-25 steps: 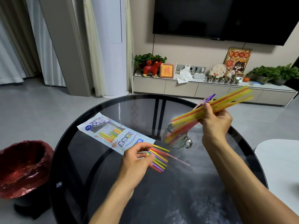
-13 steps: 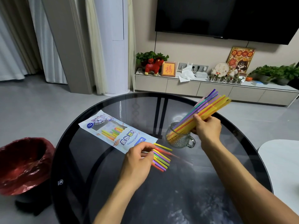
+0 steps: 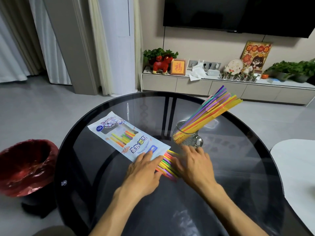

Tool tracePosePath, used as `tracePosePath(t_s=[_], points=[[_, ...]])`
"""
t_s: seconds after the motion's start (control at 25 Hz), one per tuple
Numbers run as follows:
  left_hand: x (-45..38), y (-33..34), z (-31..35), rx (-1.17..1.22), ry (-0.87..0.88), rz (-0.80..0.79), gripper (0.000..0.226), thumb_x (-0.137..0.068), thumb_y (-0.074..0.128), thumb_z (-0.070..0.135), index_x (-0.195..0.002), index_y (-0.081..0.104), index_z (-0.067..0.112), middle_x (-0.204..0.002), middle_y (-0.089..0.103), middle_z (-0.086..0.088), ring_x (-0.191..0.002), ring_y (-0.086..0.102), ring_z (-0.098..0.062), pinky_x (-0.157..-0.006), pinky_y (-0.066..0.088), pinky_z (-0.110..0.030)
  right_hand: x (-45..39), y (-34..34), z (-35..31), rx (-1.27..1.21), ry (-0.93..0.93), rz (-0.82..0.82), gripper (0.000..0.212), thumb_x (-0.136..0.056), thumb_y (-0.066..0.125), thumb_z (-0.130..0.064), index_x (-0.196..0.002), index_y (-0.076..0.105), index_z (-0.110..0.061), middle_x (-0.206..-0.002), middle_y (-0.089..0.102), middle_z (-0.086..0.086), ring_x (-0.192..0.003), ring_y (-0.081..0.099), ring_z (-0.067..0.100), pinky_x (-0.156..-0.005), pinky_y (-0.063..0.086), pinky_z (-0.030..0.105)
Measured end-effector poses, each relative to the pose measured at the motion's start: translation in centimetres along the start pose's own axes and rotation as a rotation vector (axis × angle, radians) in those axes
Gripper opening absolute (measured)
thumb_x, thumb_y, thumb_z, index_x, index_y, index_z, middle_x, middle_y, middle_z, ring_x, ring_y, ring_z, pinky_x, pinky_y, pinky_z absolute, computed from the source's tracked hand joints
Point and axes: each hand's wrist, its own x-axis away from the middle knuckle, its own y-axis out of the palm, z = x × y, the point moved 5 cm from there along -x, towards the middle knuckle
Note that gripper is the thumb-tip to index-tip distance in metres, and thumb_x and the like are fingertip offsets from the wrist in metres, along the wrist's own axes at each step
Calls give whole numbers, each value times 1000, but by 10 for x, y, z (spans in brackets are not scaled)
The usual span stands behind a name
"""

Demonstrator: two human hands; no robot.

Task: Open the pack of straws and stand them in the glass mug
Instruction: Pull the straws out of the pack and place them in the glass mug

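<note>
A glass mug (image 3: 186,139) stands on the round black glass table (image 3: 238,167), its handle toward me. A bundle of coloured straws (image 3: 211,111) leans in it, tips pointing up and right. The white and blue straw pack (image 3: 126,135) lies flat left of the mug, its open end toward me. More coloured straws (image 3: 167,165) stick out of that end onto the table. My left hand (image 3: 144,169) lies on the pack's open end and these straws, fingers spread. My right hand (image 3: 192,164) rests on the same straws from the right, fingers apart, holding nothing.
A red-lined waste bin (image 3: 25,166) stands on the floor left of the table. A white rounded surface (image 3: 296,167) is at the right. Behind the table are a low TV cabinet (image 3: 221,86) with ornaments and plants, and a standing air conditioner (image 3: 117,45).
My right hand lowered the bundle of straws into the mug, let go, and came down onto the straws at the pack's open end. My left hand stayed on the pack.
</note>
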Motion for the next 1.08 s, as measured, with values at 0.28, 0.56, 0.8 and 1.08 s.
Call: tracePosePath(t_s=[0.28,0.56,0.8,1.08], points=[[6,1,7,-25,25,21,55,-99,39,33,-150,19,32,-162,12,6,-149,8,-16,-116,24,-44,-6,16,-19,88,-78,-232,21,-97,42,-24,-111,50,-10,-114,63,13,-102,63,35,-71,44,38],[3,4,4,-38,13,28,58,-98,41,35,-150,15,36,-163,8,8,-149,5,-15,-114,22,-43,-3,3,-2,127,-93,-414,18,-97,42,-18,-109,47,-6,-114,63,18,-104,61,38,-69,39,39],[-7,9,3,-60,-41,88,63,-97,37,46,-152,10,31,-163,7,5,-148,6,-16,-112,19,-45,-2,-39,38,283,-15,-422,21,-98,41,-23,-113,52,-15,-122,62,10,-114,58,31,-79,44,36],[-9,10,-2,-55,-83,77,67,-97,34,51,-153,6,27,-164,2,3,-150,0,-18,-115,15,-47,6,-71,104,-227,242,-643,9,-99,48,-21,-95,55,-16,-83,58,7,-68,54,22,-60,41,30]])
